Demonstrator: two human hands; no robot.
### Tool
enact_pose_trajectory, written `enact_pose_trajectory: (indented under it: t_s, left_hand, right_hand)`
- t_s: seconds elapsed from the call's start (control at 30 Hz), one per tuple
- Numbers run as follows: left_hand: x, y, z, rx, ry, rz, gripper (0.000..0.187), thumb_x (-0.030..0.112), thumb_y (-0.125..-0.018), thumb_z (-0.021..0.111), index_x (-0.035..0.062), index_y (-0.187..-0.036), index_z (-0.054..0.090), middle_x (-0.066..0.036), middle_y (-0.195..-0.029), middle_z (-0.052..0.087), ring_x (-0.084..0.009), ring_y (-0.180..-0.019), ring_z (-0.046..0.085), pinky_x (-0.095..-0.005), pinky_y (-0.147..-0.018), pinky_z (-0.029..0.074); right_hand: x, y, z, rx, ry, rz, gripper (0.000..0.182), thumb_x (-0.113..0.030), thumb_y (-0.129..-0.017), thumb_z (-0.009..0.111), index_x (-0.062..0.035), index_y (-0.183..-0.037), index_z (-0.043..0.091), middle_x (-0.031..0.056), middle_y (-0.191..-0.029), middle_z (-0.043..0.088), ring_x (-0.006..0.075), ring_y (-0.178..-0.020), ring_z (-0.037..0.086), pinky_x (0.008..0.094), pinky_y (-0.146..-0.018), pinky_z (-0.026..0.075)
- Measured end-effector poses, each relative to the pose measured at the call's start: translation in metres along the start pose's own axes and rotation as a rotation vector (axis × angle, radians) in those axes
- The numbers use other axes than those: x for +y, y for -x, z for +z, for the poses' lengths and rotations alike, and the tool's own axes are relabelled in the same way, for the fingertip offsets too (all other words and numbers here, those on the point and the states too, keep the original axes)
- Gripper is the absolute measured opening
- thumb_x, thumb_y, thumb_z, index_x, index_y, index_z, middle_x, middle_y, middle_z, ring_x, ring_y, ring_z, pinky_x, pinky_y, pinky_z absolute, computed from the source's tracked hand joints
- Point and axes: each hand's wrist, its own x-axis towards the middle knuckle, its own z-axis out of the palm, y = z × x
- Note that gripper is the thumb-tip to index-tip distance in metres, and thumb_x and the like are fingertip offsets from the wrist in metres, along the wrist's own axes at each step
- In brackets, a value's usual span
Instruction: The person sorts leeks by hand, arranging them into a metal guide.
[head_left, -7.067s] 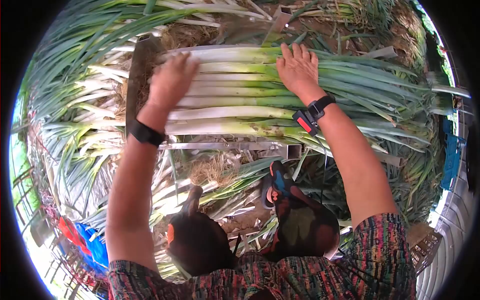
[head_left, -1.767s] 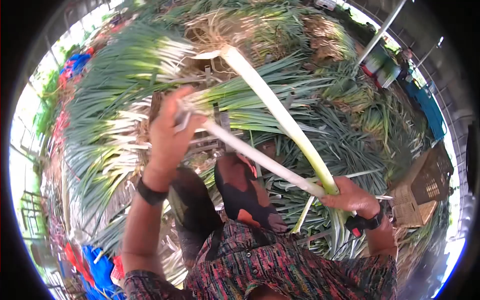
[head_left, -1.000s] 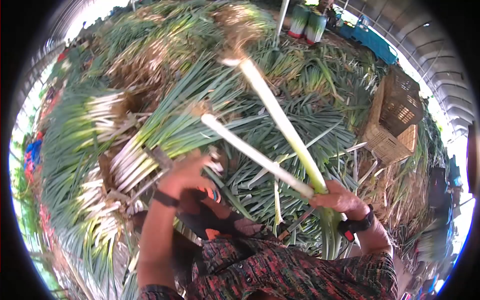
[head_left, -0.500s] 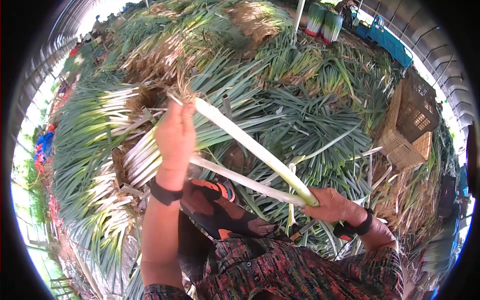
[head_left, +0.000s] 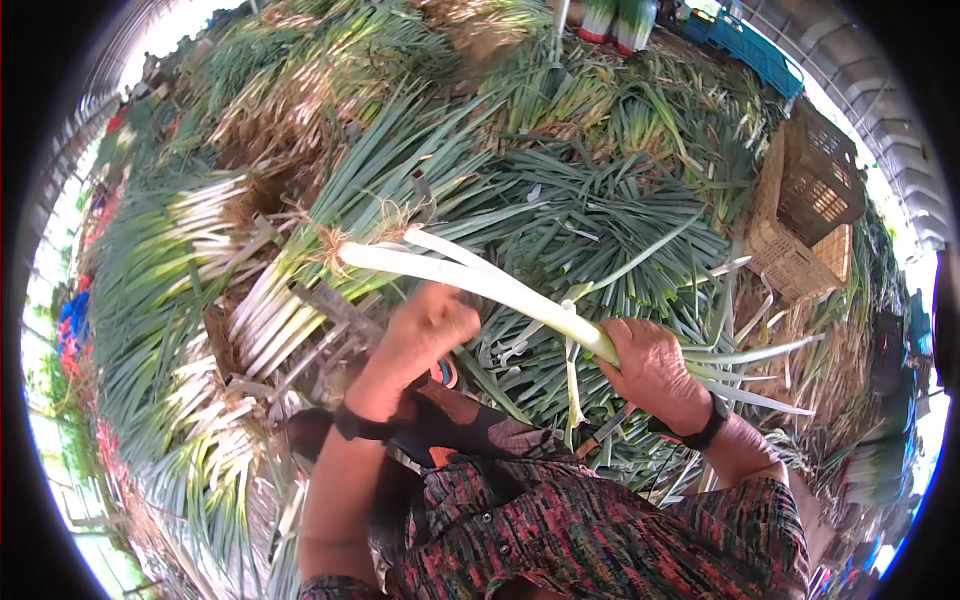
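My right hand [head_left: 655,368] is closed round two long green onions [head_left: 480,283] where white turns to green. Their white stems point up and left, ending in stringy roots [head_left: 333,250], and the leaves [head_left: 760,355] stick out past my hand to the right. Below the stems, apart from them, is my left hand [head_left: 430,325] with its fingers curled in; whether anything is between them is hidden. Left of it, a row of green onions [head_left: 270,325] lies with white stems together beside a metal frame [head_left: 335,310].
Heaps of green onions [head_left: 590,240] cover the ground around me. Plastic crates [head_left: 805,215] stand at the right, with a blue cart [head_left: 750,50] behind. Tied bundles [head_left: 615,25] stand near a pole [head_left: 560,30] at the back.
My left hand has come away from the root end and moved down and right. The two stems, spread apart before, now lie close together, their root ends lower left and leaves showing right.
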Motion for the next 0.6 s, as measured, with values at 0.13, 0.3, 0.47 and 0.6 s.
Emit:
enact_pose_trajectory:
  t_s: [0.13, 0.3, 0.47, 0.6]
  left_hand:
    - [0.003, 0.016, -0.018, 0.412, 0.630, 0.102, 0.031, 0.025, -0.093, 0.068, 0.0033, -0.113, 0.059, -0.002, -0.079, 0.060, -0.0088, -0.055, 0.050, -0.0250, -0.044, 0.038]
    - [-0.005, 0.036, -0.075, 0.366, 0.892, 0.226, 0.037, 0.032, -0.097, 0.061, 0.0073, -0.125, 0.057, -0.008, -0.106, 0.065, -0.0170, -0.091, 0.062, -0.0328, -0.073, 0.052]
    - [0.028, 0.048, -0.138, 0.493, -0.236, 0.291, 0.049, 0.037, -0.094, 0.065, 0.0024, -0.128, 0.057, -0.010, -0.121, 0.063, -0.0170, -0.105, 0.059, -0.0306, -0.095, 0.045]
    - [0.075, 0.041, -0.133, -0.341, -0.348, -0.336, 0.046, 0.042, -0.094, 0.064, -0.0021, -0.106, 0.069, -0.004, -0.084, 0.067, -0.0115, -0.076, 0.063, -0.0243, -0.068, 0.049]
  right_hand:
    - [-0.010, -0.009, -0.002, -0.027, 0.035, -0.034, 0.051, -0.014, -0.070, 0.077, -0.0026, -0.115, 0.055, 0.0125, -0.091, 0.060, 0.0322, -0.084, 0.061, 0.0440, -0.076, 0.050]
    - [-0.009, -0.021, 0.002, 0.042, 0.157, -0.118, 0.063, -0.020, -0.063, 0.079, -0.0036, -0.118, 0.054, 0.0082, -0.090, 0.055, 0.0265, -0.085, 0.059, 0.0399, -0.073, 0.049]
    - [0.000, -0.026, -0.007, 0.064, 0.240, -0.158, 0.073, -0.019, -0.059, 0.080, -0.0028, -0.125, 0.052, 0.0070, -0.089, 0.054, 0.0255, -0.084, 0.057, 0.0386, -0.073, 0.048]
    - [0.006, -0.029, -0.011, 0.098, 0.304, -0.215, 0.077, -0.019, -0.057, 0.079, -0.0020, -0.127, 0.053, 0.0064, -0.088, 0.053, 0.0244, -0.083, 0.056, 0.0379, -0.071, 0.047]
